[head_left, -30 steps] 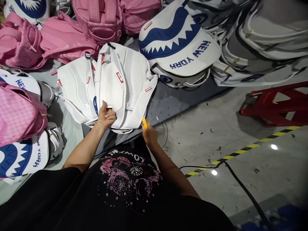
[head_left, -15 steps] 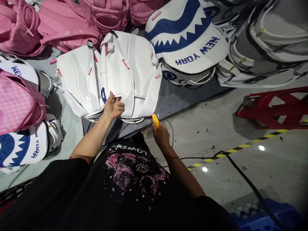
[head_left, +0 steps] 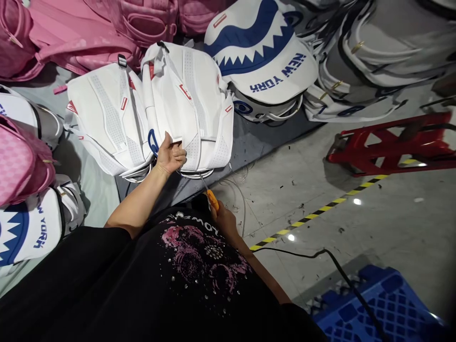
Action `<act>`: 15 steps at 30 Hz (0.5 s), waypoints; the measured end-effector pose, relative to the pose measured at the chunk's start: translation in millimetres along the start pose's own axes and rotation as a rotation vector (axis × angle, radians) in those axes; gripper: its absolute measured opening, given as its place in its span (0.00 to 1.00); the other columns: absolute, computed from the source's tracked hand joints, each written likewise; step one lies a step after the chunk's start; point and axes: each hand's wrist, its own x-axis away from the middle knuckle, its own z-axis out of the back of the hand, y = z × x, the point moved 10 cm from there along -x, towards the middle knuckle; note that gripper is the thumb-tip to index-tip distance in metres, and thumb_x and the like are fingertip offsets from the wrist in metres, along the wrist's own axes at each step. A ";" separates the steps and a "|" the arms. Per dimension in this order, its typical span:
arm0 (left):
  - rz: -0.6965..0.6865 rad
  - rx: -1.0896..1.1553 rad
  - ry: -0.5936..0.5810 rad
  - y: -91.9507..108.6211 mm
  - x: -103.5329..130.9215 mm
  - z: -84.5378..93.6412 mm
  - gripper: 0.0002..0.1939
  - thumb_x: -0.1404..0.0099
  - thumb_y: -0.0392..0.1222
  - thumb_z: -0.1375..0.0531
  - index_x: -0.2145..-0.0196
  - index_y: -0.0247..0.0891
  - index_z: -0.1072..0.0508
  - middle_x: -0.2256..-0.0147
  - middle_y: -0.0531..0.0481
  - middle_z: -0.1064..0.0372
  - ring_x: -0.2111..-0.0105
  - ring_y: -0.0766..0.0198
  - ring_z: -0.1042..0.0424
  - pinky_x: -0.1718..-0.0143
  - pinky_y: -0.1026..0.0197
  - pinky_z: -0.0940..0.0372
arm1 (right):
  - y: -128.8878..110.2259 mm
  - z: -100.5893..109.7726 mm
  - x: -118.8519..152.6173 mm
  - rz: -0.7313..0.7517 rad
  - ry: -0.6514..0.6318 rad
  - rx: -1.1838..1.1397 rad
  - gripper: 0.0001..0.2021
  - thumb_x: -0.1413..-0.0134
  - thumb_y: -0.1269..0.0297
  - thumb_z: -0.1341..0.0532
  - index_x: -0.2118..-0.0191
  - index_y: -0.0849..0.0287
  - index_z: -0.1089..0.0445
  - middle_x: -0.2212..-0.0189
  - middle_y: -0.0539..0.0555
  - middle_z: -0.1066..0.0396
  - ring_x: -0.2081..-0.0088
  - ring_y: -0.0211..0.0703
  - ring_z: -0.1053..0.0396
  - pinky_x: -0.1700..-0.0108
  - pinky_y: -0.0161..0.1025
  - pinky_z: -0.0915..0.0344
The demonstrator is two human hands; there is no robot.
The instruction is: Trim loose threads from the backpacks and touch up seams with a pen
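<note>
Two white backpacks lie side by side on a dark grey surface, the left one (head_left: 103, 114) and the right one (head_left: 203, 85), straps up. My left hand (head_left: 172, 154) has its fingers curled at the lower edge of the right backpack, seemingly gripping a bit of it. My right hand (head_left: 223, 217) is closed around the orange handle of a thin-tipped tool (head_left: 213, 200). The tool's metal tip points up and left toward the bottom edge of the right backpack; whether they touch is unclear.
Pink backpacks (head_left: 81, 38) lie along the back. A white NEW YORK bag (head_left: 263, 52) is at the back right. On the floor are a red frame (head_left: 388, 147), a black cable (head_left: 313, 257) and a blue plastic pallet (head_left: 384, 308). More bags lie at left.
My right hand has moved left and down with the orange tool, whose thin metal tip now shows. My left hand stays at the right backpack. The view has shifted somewhat to the right.
</note>
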 end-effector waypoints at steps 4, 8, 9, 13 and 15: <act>-0.072 -0.453 0.176 -1.9 26.4 16.3 0.17 0.30 0.56 0.43 0.53 0.40 0.29 0.62 0.47 0.25 0.78 0.71 0.32 0.80 0.69 0.39 | 3.2 5.0 -8.2 -0.048 0.018 0.013 0.19 0.30 0.55 0.51 0.45 0.58 0.32 0.64 0.58 0.22 0.64 0.49 0.25 0.67 0.37 0.42; -0.663 -1.442 0.338 4.8 76.1 -1.0 0.37 0.33 0.46 0.39 0.31 0.43 0.48 0.32 0.35 0.46 0.37 0.45 0.37 0.42 0.46 0.34 | 3.3 4.8 -13.5 -0.035 0.039 -0.006 0.19 0.30 0.56 0.51 0.45 0.59 0.32 0.63 0.58 0.22 0.63 0.50 0.24 0.66 0.38 0.41; -0.771 -1.713 0.262 -11.2 77.1 -14.3 0.39 0.33 0.43 0.41 0.29 0.42 0.51 0.29 0.35 0.55 0.30 0.42 0.49 0.35 0.40 0.43 | 1.8 4.2 -17.5 -0.030 0.040 -0.010 0.19 0.30 0.56 0.51 0.45 0.60 0.32 0.63 0.59 0.22 0.62 0.50 0.24 0.66 0.38 0.40; -0.813 -2.461 -0.057 -74.0 31.9 -25.8 0.37 0.34 0.28 0.48 0.29 0.38 0.48 0.28 0.34 0.59 0.27 0.40 0.64 0.31 0.30 0.60 | -3.7 6.3 -34.8 0.020 0.035 -0.020 0.21 0.30 0.55 0.52 0.43 0.60 0.33 0.61 0.60 0.21 0.61 0.52 0.23 0.65 0.39 0.38; -0.802 -2.559 -0.040 -75.4 8.9 -24.4 0.35 0.34 0.27 0.51 0.30 0.36 0.46 0.29 0.31 0.55 0.28 0.39 0.59 0.31 0.28 0.59 | 0.4 8.6 -36.7 0.052 -0.003 -0.023 0.23 0.31 0.54 0.52 0.39 0.60 0.35 0.62 0.60 0.21 0.61 0.53 0.23 0.65 0.40 0.36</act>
